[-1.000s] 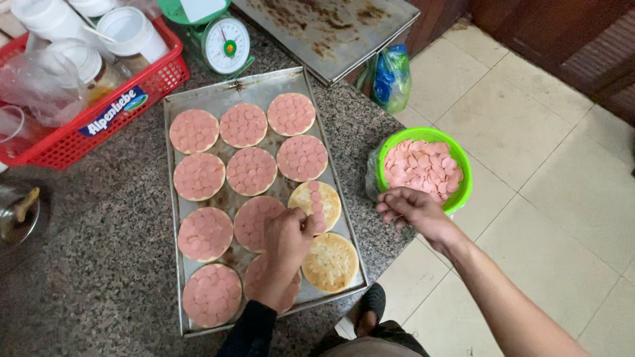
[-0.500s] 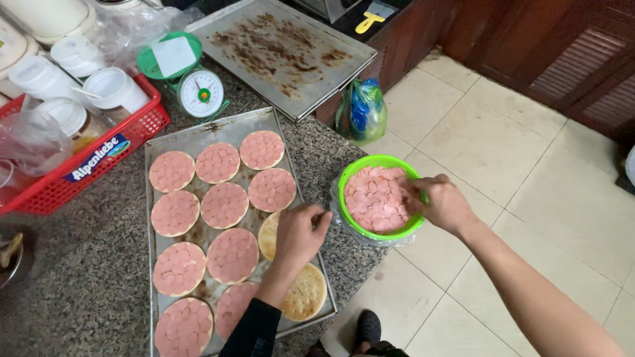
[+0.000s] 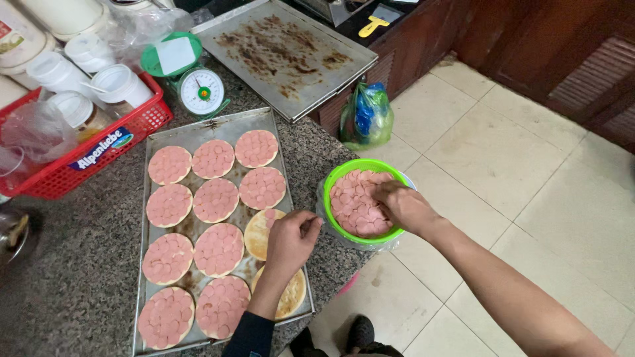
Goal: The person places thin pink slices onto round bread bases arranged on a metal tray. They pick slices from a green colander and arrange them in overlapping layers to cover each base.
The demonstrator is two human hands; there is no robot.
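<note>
At a speckled granite counter (image 3: 73, 291), the person's right hand (image 3: 405, 206), which half a second ago was gripping the far rim of the green bowl (image 3: 344, 173), is now reaching down inside it, fingers curled and pressed onto the pink sausage slices (image 3: 352, 201); whether they are pinching one cannot be told. The left hand (image 3: 291, 239), earlier lying flatter over the tray, is now hovering in a loose fist above the metal baking tray (image 3: 198, 129), fingertips tucked in near the thumb, and whether they are holding anything cannot be told. Just beside that hand a round crust (image 3: 259, 233) is carrying a single slice, and another crust (image 3: 294, 296) below is lying bare. The bowl is sitting just off the counter's edge, near the tray, heaped with thin overlapping discs. Ten other rounds on the tray are lying fully covered in pink slices. A green kitchen scale (image 3: 198, 89) and a red basket (image 3: 99, 155) are standing behind the tray.
</note>
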